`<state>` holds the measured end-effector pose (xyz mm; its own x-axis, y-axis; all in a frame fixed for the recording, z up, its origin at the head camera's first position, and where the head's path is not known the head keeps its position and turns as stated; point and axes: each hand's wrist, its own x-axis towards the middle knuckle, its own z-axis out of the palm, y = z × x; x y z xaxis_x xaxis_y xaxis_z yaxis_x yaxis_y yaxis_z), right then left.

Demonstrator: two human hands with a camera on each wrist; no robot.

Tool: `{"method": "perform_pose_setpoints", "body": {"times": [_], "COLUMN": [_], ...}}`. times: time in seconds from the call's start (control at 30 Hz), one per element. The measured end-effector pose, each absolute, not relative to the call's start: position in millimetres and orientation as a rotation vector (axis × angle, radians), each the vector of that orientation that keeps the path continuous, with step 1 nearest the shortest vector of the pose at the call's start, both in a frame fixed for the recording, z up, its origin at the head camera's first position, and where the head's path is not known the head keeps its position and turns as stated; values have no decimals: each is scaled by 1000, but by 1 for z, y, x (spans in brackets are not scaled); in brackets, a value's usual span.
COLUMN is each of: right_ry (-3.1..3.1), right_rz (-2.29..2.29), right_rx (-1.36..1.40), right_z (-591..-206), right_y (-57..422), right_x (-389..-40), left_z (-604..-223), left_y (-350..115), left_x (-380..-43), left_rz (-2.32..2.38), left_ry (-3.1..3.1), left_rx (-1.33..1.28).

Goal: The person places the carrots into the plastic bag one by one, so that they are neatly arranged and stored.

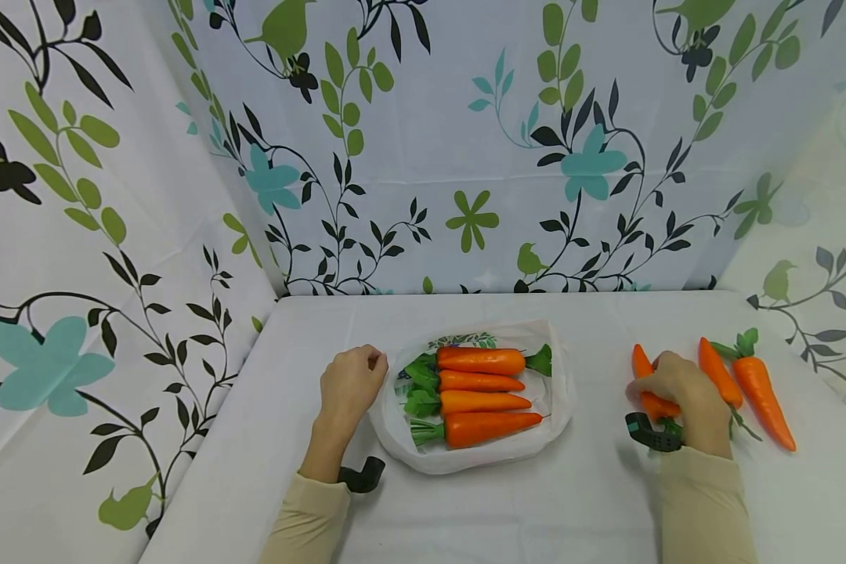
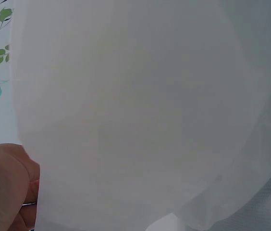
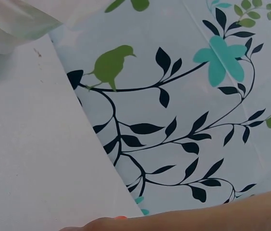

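Observation:
A white plastic bag [image 1: 465, 462] lies open on the table, with several orange carrots [image 1: 489, 427] with green tops side by side in it. My left hand [image 1: 352, 380] is at the bag's left edge, fingers curled. In the left wrist view the bag's pale wall [image 2: 140, 106] fills most of the picture and hides part of the fingers, so I cannot tell whether they hold it. To the right, my right hand [image 1: 687, 395] grips a carrot [image 1: 643, 362] from above, covering its middle. Two more carrots, one shorter [image 1: 719, 372] and one longer [image 1: 764, 399], lie just right of that hand.
The white-covered table [image 1: 479, 517] ends at a back edge against a hanging cloth [image 1: 409, 157] printed with leaves, flowers and birds. Similar printed cloth [image 1: 113, 235] hangs along the left side. Each wrist wears a small dark camera, the right one [image 1: 652, 432] close by the carrot.

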<state>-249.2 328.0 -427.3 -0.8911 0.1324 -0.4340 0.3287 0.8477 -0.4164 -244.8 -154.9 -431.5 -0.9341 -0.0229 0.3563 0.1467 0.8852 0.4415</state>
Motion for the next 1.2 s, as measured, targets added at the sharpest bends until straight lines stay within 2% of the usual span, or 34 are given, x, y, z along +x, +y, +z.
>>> {"method": "perform_pose_setpoints", "body": {"times": [1.2], "right_ry": [2851], "right_rz": [-693], "right_rx": [215], "right_z": [-422], "right_y": [319], "right_x": [-262], "left_z": [-431], "left_y": [-154], "left_x": [-245], "left_rz": [-680], "left_ry": [-2714], "left_rx": [-80]}}
